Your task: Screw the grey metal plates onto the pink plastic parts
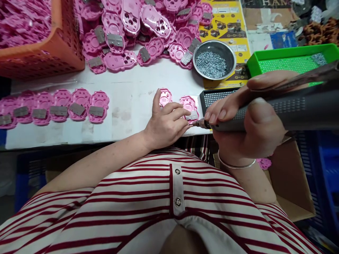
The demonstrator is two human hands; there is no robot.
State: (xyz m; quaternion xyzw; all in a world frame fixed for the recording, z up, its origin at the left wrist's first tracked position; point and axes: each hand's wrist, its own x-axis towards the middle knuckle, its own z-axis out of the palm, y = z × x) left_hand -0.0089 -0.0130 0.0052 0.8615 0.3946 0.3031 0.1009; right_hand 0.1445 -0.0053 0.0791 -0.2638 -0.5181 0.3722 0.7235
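Note:
My right hand point(246, 109) is wrapped round a grey electric screwdriver point(288, 111), which lies nearly level. Its metal bit point(197, 123) points left and meets the fingertips of my left hand point(169, 123) at the lower edge of a pink plastic casing point(189, 103) with a silver metal plate. The forefinger of my left hand is bent in a pinch at the bit's tip; the thumb is hidden, and what lies between them is too small to make out. My little finger sticks up over another pink casing point(165, 96), partly covered by the hand.
Several pink casings point(98, 106) stand in a row at left, and more lie in a pile point(113, 38) behind. An orange basket point(60, 38), a steel bowl point(196, 67) of small screws, a black tray point(205, 100) and a green tray point(254, 65) surround the white work surface point(127, 91).

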